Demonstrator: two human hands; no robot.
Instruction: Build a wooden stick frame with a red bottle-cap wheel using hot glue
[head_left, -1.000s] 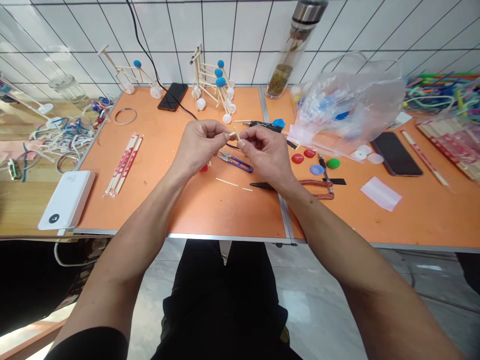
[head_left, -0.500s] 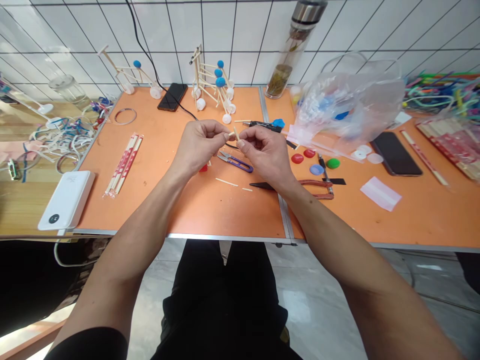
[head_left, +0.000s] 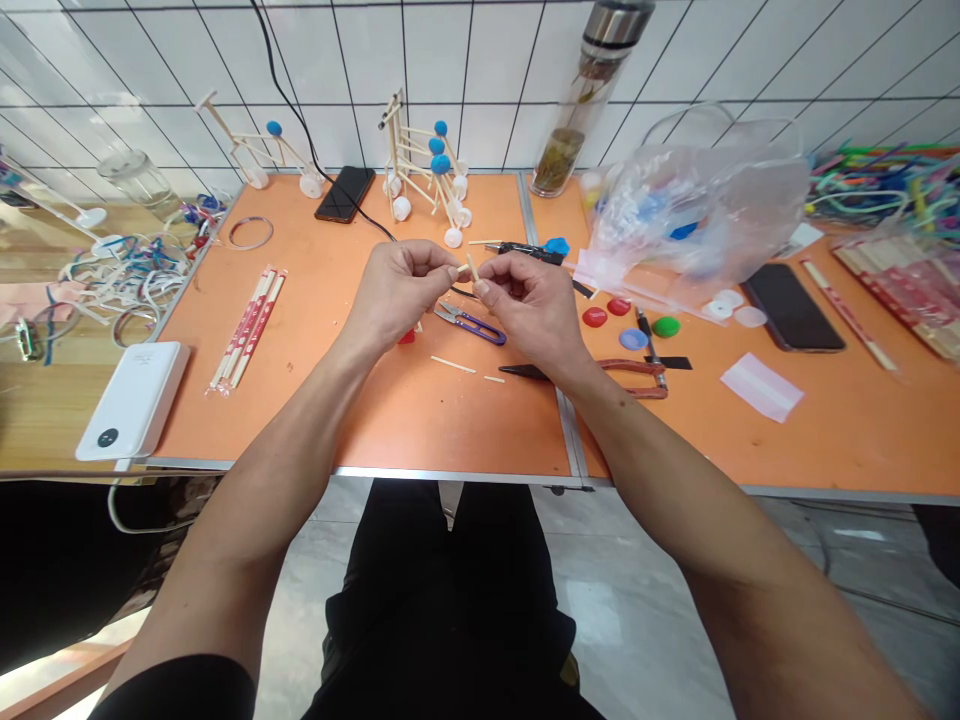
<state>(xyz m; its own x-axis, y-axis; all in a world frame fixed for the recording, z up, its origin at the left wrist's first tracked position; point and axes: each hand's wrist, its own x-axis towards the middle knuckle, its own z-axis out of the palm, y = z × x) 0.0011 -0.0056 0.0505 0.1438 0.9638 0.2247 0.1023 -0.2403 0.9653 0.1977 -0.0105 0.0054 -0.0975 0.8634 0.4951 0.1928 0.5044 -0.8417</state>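
Observation:
My left hand and my right hand meet in the air above the orange table top. The left fingertips pinch a short wooden stick, and the right fingertips hold a second short stick almost upright. The two sticks nearly meet, and the fingers hide their lower parts. Beneath the hands lie purple-handled thread snips and a small red piece. Two loose wooden stick pieces lie nearer the front, and a black blade pokes out below my right hand.
Stick models with blue balls and white caps stand at the back beside a black phone and cable. Red-handled pliers, bottle caps, a plastic bag and wrapped chopsticks lie around.

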